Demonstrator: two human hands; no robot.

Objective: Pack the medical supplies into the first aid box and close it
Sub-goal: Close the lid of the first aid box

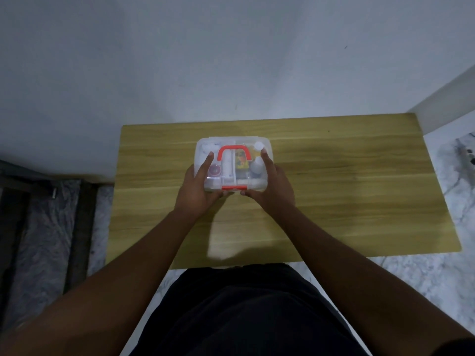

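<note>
Fingers (pixel 207 163) flat on first aid box (pixel 231 173)
Left hand (pixel 196 187) and right hand (pixel 276 185) lie straight-fingered on its lid, red handle (pixel 234 148) between them.

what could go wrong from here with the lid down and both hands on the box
1. Whether the red latch is snapped I cannot tell; lifted by the red handle, the first aid box could fall open.
2. The white bottle inside may stand too tall for it to shut flush as the left hand and right hand press down.
</note>
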